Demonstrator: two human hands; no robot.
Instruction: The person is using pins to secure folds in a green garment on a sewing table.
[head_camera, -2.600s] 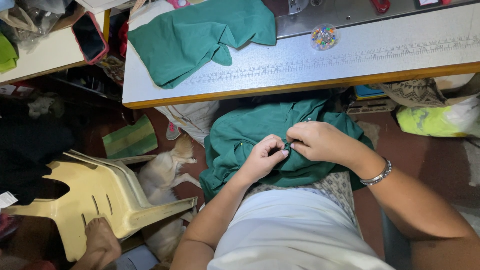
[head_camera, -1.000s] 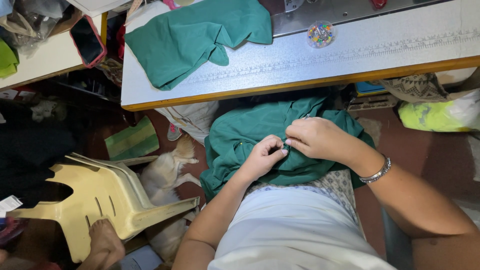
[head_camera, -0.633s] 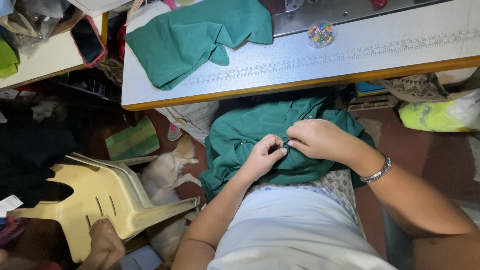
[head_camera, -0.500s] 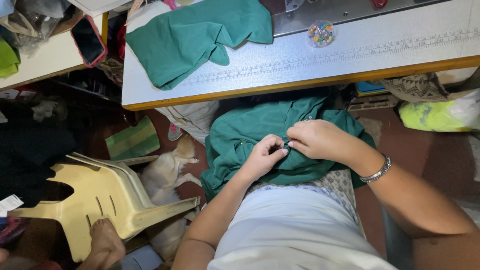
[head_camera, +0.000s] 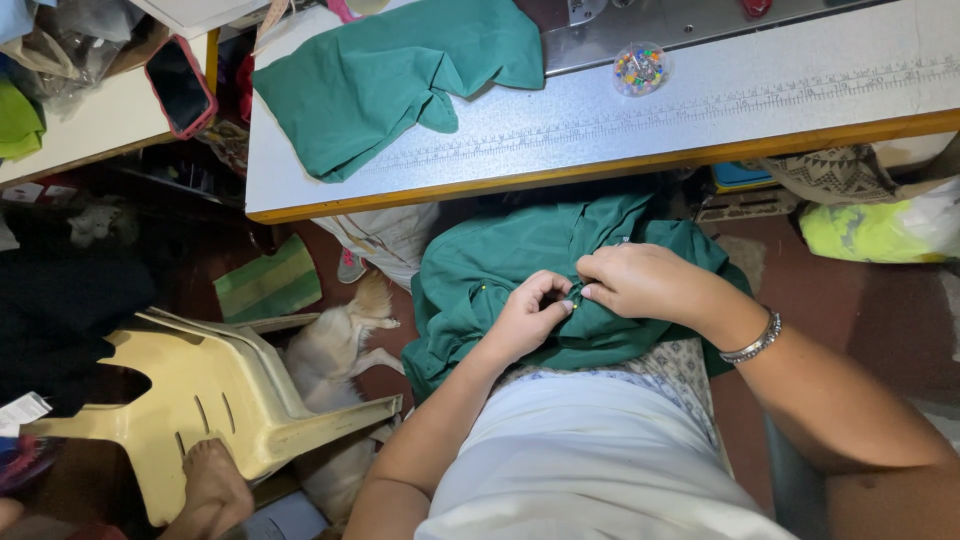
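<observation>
almost nothing has moved since the earlier frames: both hands stay over the lap, left hand (head_camera: 525, 318) and right hand (head_camera: 640, 283) with fingers pinched together on the green garment (head_camera: 500, 270), below the worktop (head_camera: 700, 120); the work looks unfinished.

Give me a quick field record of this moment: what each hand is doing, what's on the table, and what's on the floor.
left hand: left hand pinches the green garment on the lap, fingertips at a fold
right hand: right hand pinches the same fold, a bracelet on its wrist
grip: both closed on the cloth, fingertips meeting
table: sewing table holds a second green cloth and a round box of coloured pins
side table: phone in a red case
floor: small dog lying beside a tipped cream plastic chair
other person: bare foot by the chair
</observation>
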